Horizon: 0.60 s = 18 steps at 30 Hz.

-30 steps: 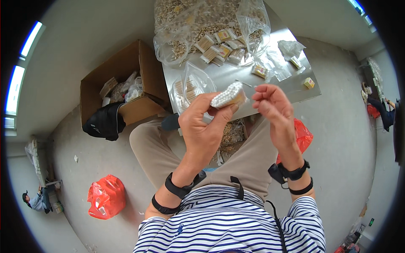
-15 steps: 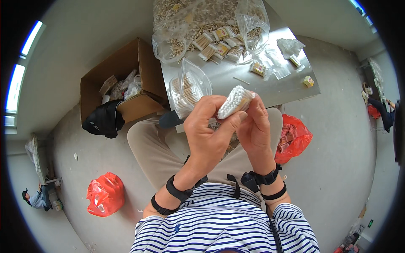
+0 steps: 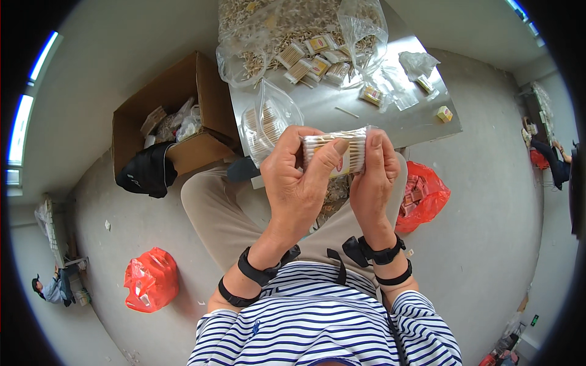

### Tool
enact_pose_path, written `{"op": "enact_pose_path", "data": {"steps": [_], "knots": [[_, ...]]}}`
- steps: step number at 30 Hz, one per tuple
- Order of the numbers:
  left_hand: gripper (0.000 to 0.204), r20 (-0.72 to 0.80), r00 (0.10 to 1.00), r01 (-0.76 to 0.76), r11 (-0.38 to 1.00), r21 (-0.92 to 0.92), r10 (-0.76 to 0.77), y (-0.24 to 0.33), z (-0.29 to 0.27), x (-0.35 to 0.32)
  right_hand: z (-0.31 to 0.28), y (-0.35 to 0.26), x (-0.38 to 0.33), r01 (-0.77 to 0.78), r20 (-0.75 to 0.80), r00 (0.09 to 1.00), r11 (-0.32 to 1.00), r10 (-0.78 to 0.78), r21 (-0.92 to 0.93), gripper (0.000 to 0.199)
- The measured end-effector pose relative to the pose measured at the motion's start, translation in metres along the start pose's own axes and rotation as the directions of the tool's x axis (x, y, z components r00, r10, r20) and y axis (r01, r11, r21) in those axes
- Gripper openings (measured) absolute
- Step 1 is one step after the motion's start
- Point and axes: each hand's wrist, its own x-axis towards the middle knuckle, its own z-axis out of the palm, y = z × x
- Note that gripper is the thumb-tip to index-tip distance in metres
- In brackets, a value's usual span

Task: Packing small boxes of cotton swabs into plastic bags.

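Between my two hands is a packet of cotton swabs (image 3: 351, 146), wrapped in clear film with part of a yellow label showing. My left hand (image 3: 298, 168) grips its left end, the thumb lying across the front. The fingers of my right hand (image 3: 373, 174) close round the right end. Just beyond my left hand, a clear plastic bag of swabs (image 3: 264, 129) stands at the table's near edge. A single loose swab (image 3: 347, 113) lies on the metal tabletop (image 3: 323, 100).
Several swab packets (image 3: 299, 71) lie before a large heap of loose swabs (image 3: 287, 24) in clear plastic. A cardboard box (image 3: 210, 104) with a black garment (image 3: 146, 171) stands left. Red bags sit on the floor, one left (image 3: 151, 280), one right (image 3: 430, 195).
The packet has turned in my hands: its white cotton tips faced up before, and now its long side with the sticks shows. Both hands still hold it.
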Motion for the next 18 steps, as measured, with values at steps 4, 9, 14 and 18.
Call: {"op": "enact_pose_path", "data": {"steps": [4,9,14,18], "knots": [[0.019,-0.002,0.995,0.104,0.994,-0.04,-0.104,-0.001,-0.003,0.0,0.006,-0.005,0.005,0.059,0.021,0.998,0.99,-0.057,-0.127,0.032],[0.021,-0.016,0.992,0.123,0.991,-0.048,-0.124,-0.002,-0.004,0.001,0.005,-0.011,0.006,0.088,0.074,0.995,0.966,-0.072,-0.243,0.034],[0.021,-0.005,0.992,0.128,0.99,-0.059,-0.128,-0.002,-0.006,0.0,0.001,-0.013,0.011,0.025,0.095,0.995,0.969,-0.001,-0.246,0.037],[0.019,0.004,0.987,0.161,0.984,-0.078,-0.161,0.006,-0.006,0.001,0.003,-0.016,0.011,-0.06,0.12,0.989,0.983,0.081,-0.171,0.037]]}}
